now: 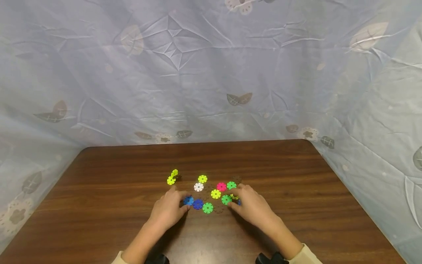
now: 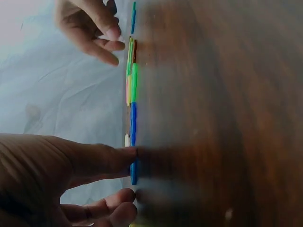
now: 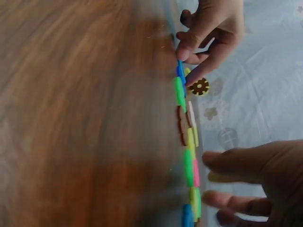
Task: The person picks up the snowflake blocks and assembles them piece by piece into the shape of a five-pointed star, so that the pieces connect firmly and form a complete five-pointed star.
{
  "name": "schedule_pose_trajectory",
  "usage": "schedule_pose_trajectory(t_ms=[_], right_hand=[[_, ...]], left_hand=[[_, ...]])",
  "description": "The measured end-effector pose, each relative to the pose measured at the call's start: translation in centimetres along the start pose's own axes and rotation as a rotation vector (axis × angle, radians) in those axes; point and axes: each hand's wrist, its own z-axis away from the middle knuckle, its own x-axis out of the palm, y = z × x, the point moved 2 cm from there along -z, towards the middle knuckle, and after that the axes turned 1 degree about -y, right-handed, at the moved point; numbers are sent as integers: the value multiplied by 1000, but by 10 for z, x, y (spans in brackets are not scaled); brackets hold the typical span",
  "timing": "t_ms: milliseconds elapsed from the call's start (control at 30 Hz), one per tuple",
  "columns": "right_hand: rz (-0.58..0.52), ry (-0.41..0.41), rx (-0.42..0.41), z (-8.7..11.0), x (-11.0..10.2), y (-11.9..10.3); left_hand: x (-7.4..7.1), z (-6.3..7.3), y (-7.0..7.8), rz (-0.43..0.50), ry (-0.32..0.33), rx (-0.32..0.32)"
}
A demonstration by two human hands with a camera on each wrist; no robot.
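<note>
Notched plastic discs lie flat in a loose cluster on the wooden table. My left hand [image 1: 168,208] is at the cluster's left end, its thumb and a forward finger on either side of a light blue disc [image 1: 188,200]. In the left wrist view the thumb overlaps that disc's edge. A dark blue disc [image 1: 197,204] and a green disc [image 1: 207,208] follow to the right. My right hand [image 1: 252,204] is spread low over the right end, holding nothing. Its fingertips are near another green disc [image 1: 226,199] and partly cover a yellow disc [image 1: 234,197].
Two joined yellow-green discs [image 1: 171,180] sit apart at the left, one tilted up. White [image 1: 198,187], yellow [image 1: 215,194] and pink [image 1: 221,187] discs lie between the hands. Brown discs [image 1: 218,209] blend into the table [image 1: 115,183]. A patterned cloth [image 1: 204,73] hangs behind it.
</note>
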Motion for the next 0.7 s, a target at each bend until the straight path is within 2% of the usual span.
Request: schedule_pose_trajectory(t_ms=[167,333,433,567,700], right_hand=[[76,-22,-54,-4,6,0],[117,-13,-101,-10,11,3],[71,-19,-107,-12,12,5],[-13,-32,-117,-15,9,10],[-143,-14,-192,-21,3,12]], left_hand=[[-2,1,1,-3,23,-5],[-3,3,-2,24,6,-34],[-2,3,-3,50,4,-34],[0,-1,-5,130,13,7],[-2,-4,-6,271,38,50]])
